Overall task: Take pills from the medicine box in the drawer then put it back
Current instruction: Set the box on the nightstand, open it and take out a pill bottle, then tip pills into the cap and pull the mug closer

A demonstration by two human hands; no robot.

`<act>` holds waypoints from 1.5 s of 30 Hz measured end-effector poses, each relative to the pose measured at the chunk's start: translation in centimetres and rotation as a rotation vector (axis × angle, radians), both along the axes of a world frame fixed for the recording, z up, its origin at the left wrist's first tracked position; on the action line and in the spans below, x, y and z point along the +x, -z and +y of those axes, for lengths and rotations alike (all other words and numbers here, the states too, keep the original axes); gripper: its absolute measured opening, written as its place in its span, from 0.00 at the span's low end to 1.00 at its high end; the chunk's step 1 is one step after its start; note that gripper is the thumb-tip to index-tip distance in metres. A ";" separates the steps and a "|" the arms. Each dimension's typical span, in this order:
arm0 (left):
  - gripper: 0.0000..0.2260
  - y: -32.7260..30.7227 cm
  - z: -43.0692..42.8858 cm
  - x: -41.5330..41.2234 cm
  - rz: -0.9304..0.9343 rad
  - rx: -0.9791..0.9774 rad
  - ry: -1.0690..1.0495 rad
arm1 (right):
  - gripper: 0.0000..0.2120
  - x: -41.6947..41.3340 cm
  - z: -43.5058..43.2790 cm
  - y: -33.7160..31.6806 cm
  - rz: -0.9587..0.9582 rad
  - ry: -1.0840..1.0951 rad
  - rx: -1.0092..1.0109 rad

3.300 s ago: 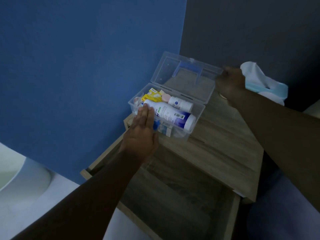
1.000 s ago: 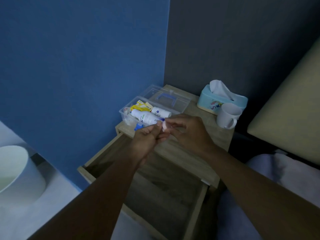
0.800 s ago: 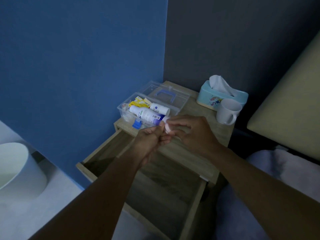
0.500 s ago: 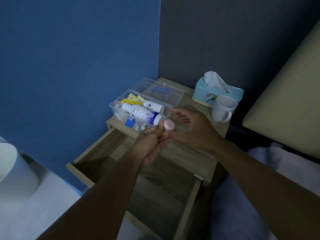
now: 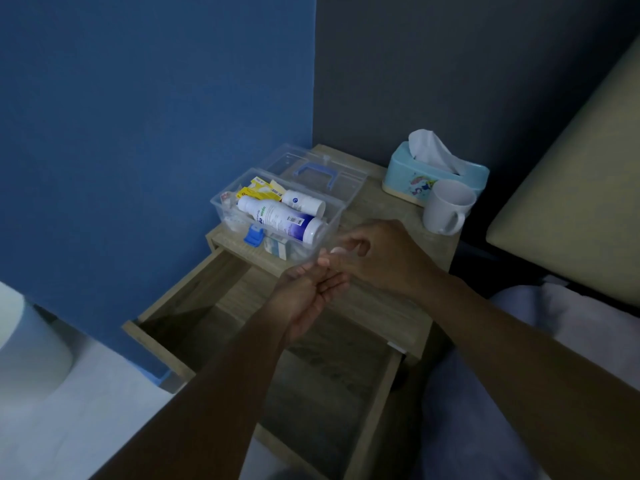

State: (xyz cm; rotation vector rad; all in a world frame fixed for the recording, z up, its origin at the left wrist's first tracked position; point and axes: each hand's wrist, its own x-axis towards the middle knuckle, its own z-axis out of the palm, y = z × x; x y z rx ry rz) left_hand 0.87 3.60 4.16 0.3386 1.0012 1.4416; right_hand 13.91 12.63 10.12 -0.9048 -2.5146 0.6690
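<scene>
While the clear medicine box [image 5: 277, 216] sits lid-open on the bench [image 5: 381, 306] behind the pulled-out drawer [image 5: 214, 306], a small pink pill container [image 5: 337, 251] is pinched by the right hand [image 5: 377, 254] — the left hand [image 5: 308, 292] is cupped, palm up, beneath.

There is one view only, a wide-angle camera on the person's head, looking forward and steeply down. It faces a room corner where a blue wall [image 5: 156, 133] meets a dark grey wall [image 5: 450, 64]. The bedside desk [image 5: 377, 306] sits mid-frame, near the lens, with its open drawer [image 5: 311, 386] reaching toward the bottom edge. Both forearms enter from the lower corners and meet near the centre. The floor [image 5: 69, 427] fills the lower left and a bed [image 5: 595, 317] the right edge. The lens bends straight lines near the borders.
</scene>
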 end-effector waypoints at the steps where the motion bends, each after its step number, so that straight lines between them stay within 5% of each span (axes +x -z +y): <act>1: 0.14 0.2 0.0 -0.1 -0.006 0.004 0.009 | 0.19 -0.1 0.0 0.0 -0.002 -0.032 -0.004; 5: 0.14 0.6 0.1 -0.2 -0.032 -0.007 0.030 | 0.08 0.3 0.5 0.2 0.029 -0.125 -0.075; 14: 0.12 0.4 0.2 0.5 -0.089 0.009 0.037 | 0.18 1.6 1.8 -0.2 0.156 -0.173 -0.186; 19: 0.15 0.7 -0.1 0.6 -0.114 0.034 0.066 | 0.17 2.8 2.8 0.8 0.314 -0.005 -0.200; 26: 0.16 1.1 1.1 0.7 -0.081 0.030 0.121 | 0.09 7.1 2.4 6.8 0.281 0.337 -0.307; 28: 0.17 1.3 1.3 0.9 0.012 0.029 0.153 | 0.10 7.8 1.9 8.2 0.303 0.372 -0.325; 34: 0.17 1.7 2.0 1.4 0.694 0.035 0.167 | 0.12 8.5 0.5 10.1 0.333 0.428 -0.290; 45: 0.19 4.2 3.5 3.0 1.234 0.135 0.128 | 0.19 8.9 -0.4 12.0 0.223 0.406 -0.039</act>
